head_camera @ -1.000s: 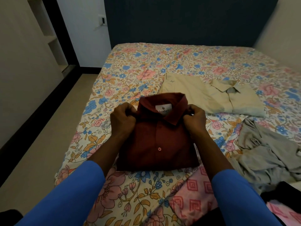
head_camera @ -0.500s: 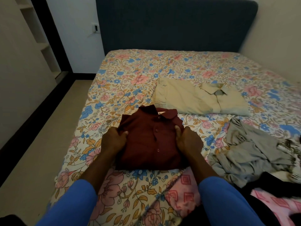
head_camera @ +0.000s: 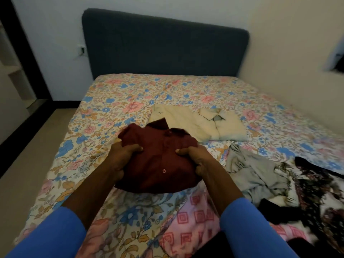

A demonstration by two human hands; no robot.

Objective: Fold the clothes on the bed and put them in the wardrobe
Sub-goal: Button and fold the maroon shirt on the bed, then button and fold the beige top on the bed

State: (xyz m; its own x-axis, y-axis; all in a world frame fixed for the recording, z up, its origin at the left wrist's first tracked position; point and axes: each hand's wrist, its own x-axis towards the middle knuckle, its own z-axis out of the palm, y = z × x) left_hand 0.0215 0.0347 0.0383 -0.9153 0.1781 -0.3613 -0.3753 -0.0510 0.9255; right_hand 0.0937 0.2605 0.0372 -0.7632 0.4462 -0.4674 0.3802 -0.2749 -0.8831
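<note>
A folded maroon shirt (head_camera: 158, 157) is raised a little above the floral bed (head_camera: 130, 94), collar pointing away from me. My left hand (head_camera: 121, 155) grips its left side, thumb on top and fingers underneath. My right hand (head_camera: 197, 157) grips the right side the same way. Behind it a folded cream shirt (head_camera: 201, 123) lies flat on the bed.
To the right lie a crumpled grey garment (head_camera: 255, 170) and a dark patterned heap (head_camera: 316, 192). A pink patterned cloth (head_camera: 193, 220) is at the near edge. The dark headboard (head_camera: 163, 47) stands at the far end. Floor and open shelves (head_camera: 13, 71) are on the left.
My hands slid from the collar to the shirt's sides, took hold and lifted it off the bed. My view has tilted up and to the right.
</note>
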